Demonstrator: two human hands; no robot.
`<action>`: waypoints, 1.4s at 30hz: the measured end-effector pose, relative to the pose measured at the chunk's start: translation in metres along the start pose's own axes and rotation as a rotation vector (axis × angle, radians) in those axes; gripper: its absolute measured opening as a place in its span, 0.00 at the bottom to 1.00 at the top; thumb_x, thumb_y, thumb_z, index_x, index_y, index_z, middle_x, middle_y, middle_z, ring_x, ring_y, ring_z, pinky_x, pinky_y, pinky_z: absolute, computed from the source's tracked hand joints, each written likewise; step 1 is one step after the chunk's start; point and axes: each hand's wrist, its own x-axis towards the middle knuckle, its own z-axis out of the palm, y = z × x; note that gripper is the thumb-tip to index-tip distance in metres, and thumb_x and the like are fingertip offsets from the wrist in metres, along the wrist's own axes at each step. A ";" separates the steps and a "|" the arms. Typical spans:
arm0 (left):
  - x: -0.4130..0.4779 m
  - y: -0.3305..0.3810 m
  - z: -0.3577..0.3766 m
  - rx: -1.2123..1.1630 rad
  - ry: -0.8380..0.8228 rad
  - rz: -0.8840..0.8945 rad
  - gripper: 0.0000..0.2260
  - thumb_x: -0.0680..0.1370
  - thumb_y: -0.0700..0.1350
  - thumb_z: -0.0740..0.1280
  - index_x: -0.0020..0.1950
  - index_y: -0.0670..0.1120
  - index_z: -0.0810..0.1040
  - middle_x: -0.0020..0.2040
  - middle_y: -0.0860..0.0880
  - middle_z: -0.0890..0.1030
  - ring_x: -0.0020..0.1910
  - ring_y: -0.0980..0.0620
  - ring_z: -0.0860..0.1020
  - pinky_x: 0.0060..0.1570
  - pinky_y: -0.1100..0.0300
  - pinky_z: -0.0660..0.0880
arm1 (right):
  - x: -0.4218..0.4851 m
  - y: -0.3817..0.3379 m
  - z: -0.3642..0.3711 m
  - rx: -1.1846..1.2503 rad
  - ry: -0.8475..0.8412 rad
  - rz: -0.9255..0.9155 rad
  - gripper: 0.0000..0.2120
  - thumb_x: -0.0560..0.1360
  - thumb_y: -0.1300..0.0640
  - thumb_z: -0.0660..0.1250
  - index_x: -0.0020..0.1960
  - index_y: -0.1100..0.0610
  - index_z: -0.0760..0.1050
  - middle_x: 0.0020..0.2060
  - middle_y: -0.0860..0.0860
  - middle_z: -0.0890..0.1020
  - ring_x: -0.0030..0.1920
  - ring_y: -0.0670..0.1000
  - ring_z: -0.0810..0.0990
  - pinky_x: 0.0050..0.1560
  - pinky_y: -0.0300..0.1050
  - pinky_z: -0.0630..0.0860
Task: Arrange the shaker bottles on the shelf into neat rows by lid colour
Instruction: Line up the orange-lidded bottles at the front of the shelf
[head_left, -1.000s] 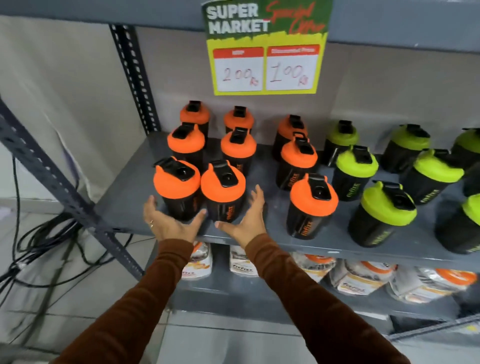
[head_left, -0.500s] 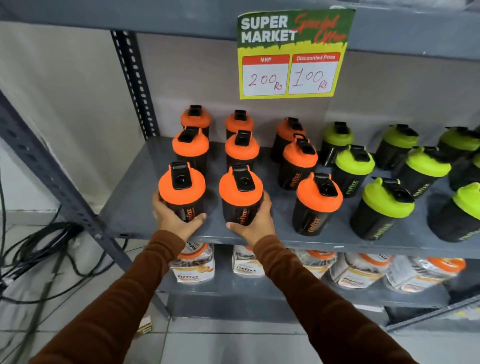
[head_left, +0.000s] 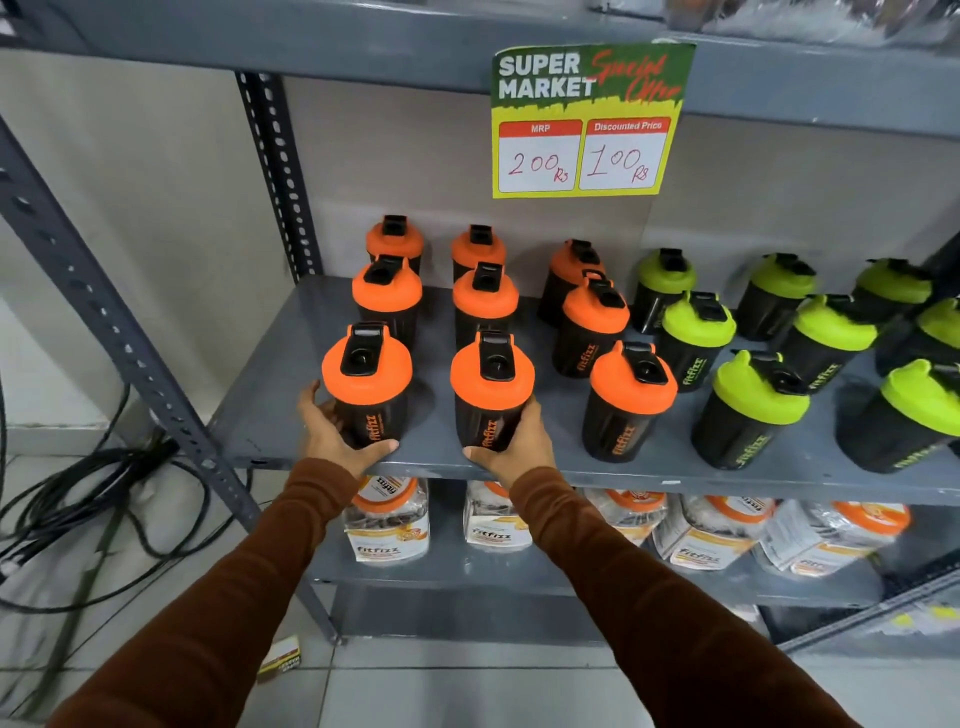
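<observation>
Black shaker bottles stand on the grey shelf (head_left: 270, 415). Orange-lidded ones fill the left in three columns; green-lidded ones (head_left: 696, 322) fill the right. My left hand (head_left: 332, 441) grips the base of the front-left orange-lid bottle (head_left: 366, 384). My right hand (head_left: 514, 441) grips the base of the front-middle orange-lid bottle (head_left: 491, 389). Both bottles stand upright near the shelf's front edge, apart from each other. A third front orange-lid bottle (head_left: 631, 400) stands to the right, untouched.
A price sign (head_left: 587, 119) hangs from the shelf above. Jars with orange lids (head_left: 387, 525) sit on the lower shelf. A perforated grey upright (head_left: 119, 332) slants at left, with black cables (head_left: 78, 509) on the floor. A small box (head_left: 280, 660) lies on the tiles.
My hands went from open in front of the two front orange-lid bottles to gripping them. The two bottles have moved apart and now line up with the columns behind.
</observation>
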 end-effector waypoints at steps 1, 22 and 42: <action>0.000 0.000 -0.001 0.008 0.001 -0.007 0.48 0.59 0.31 0.77 0.69 0.45 0.50 0.65 0.36 0.68 0.62 0.40 0.70 0.63 0.48 0.66 | 0.000 0.000 0.000 -0.008 -0.008 0.008 0.41 0.60 0.60 0.79 0.67 0.58 0.61 0.64 0.57 0.74 0.64 0.58 0.72 0.67 0.54 0.68; 0.000 0.001 -0.015 -0.059 -0.096 -0.087 0.43 0.62 0.27 0.73 0.69 0.45 0.52 0.68 0.34 0.65 0.66 0.40 0.66 0.61 0.52 0.64 | -0.003 -0.002 -0.001 -0.058 -0.005 0.070 0.35 0.61 0.57 0.79 0.62 0.57 0.65 0.61 0.57 0.76 0.62 0.59 0.74 0.66 0.55 0.70; 0.001 0.002 -0.020 -0.087 -0.087 -0.145 0.41 0.60 0.27 0.74 0.66 0.45 0.56 0.66 0.35 0.68 0.64 0.41 0.68 0.63 0.47 0.66 | -0.003 0.000 0.001 -0.034 -0.011 0.059 0.33 0.60 0.57 0.79 0.59 0.56 0.66 0.61 0.56 0.77 0.62 0.58 0.75 0.65 0.54 0.71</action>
